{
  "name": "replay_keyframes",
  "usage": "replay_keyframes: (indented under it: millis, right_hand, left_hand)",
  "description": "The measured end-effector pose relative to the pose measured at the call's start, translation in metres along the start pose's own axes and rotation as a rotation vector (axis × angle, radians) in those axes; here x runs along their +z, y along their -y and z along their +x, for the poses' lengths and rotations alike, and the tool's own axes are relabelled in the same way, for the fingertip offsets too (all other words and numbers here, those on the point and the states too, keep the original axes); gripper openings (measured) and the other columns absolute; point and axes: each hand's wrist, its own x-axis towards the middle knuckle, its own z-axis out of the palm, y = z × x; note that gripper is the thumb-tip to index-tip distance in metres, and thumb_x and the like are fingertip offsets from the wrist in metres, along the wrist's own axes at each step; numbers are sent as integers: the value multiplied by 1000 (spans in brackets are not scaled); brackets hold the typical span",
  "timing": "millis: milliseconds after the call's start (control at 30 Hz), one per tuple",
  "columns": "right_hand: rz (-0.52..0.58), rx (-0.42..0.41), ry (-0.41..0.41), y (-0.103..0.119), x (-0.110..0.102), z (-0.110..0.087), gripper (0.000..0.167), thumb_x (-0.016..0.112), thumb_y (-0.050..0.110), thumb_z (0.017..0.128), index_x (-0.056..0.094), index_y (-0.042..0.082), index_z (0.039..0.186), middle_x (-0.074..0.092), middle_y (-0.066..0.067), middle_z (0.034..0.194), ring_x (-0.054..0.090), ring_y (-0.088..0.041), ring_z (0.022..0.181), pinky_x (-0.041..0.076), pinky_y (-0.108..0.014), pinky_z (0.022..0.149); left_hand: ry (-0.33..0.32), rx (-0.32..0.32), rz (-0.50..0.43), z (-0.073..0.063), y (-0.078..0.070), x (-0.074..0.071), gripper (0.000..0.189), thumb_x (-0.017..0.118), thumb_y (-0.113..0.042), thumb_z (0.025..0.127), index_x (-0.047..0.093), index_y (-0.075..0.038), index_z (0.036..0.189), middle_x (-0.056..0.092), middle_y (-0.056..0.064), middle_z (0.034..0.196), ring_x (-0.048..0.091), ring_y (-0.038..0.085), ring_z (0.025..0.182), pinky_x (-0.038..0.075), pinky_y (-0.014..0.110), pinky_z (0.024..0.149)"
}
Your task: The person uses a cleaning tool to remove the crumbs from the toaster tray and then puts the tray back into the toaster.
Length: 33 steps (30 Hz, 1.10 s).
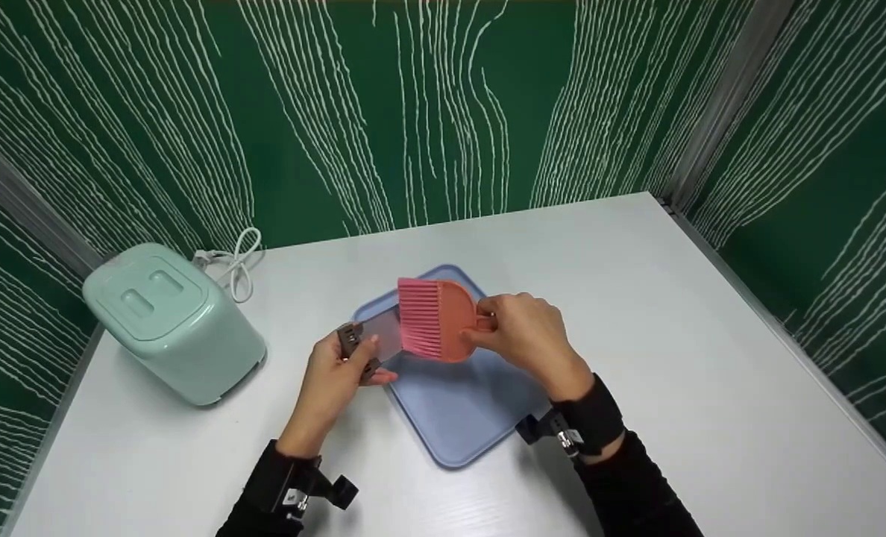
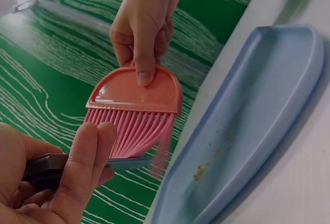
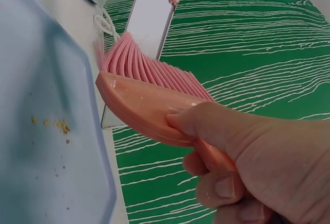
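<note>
My right hand (image 1: 521,332) grips the short handle of an orange brush (image 1: 456,321) with pink bristles. In my left hand (image 1: 338,369) is a flat, shiny metal crumb tray (image 1: 385,335), pinched at its dark brown end. The bristles (image 3: 149,67) lie across the plate's surface and bend against it, as the left wrist view also shows. Both things are held over a light blue tray (image 1: 458,429). Small yellow-brown crumbs (image 3: 62,126) and darker specks are scattered on that blue tray.
A mint-green toaster (image 1: 182,321) with a lid on top stands on the white table (image 1: 711,388) at the left. Its white cord (image 1: 240,262) lies coiled behind it. Green walls (image 1: 443,112) with white wavy lines enclose the table at the back and sides.
</note>
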Motion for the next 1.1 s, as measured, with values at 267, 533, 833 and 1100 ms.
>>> replay_keyframes:
  millis: [267,533,833,1100]
  right_hand:
    - [-50,24,-10,-8,2,2,33,90,37,84,65,20,71,55,7,62,51,-13,59,32,-28,52]
    - [-68,36,-45,-13,5,3,30,90,37,84,69,19,73,54,7,60,48,-13,58,29,-28,51]
    - [-92,68,-59,-17,4,4,39,91,37,85,61,19,67,52,7,61,46,-13,58,29,-28,50]
    - [-79,95,-49,-19,2,4,35,90,34,86,64,18,69,57,6,61,48,-13,59,29,-28,51]
  left_hand:
    - [-27,52,50,-3,-5,2,27,61,-6,108,65,7,132,74,24,109,81,22,70,68,31,72]
    - [-27,102,95,-8,-9,4,26,63,-5,107,66,7,130,76,26,108,81,25,71,68,31,71]
    - [-23,147,167,-10,-9,5,21,64,-8,107,68,4,125,77,19,97,81,23,68,68,30,69]
    - [-43,174,235,-10,-9,5,22,66,-10,107,69,2,126,78,22,98,81,22,67,67,28,67]
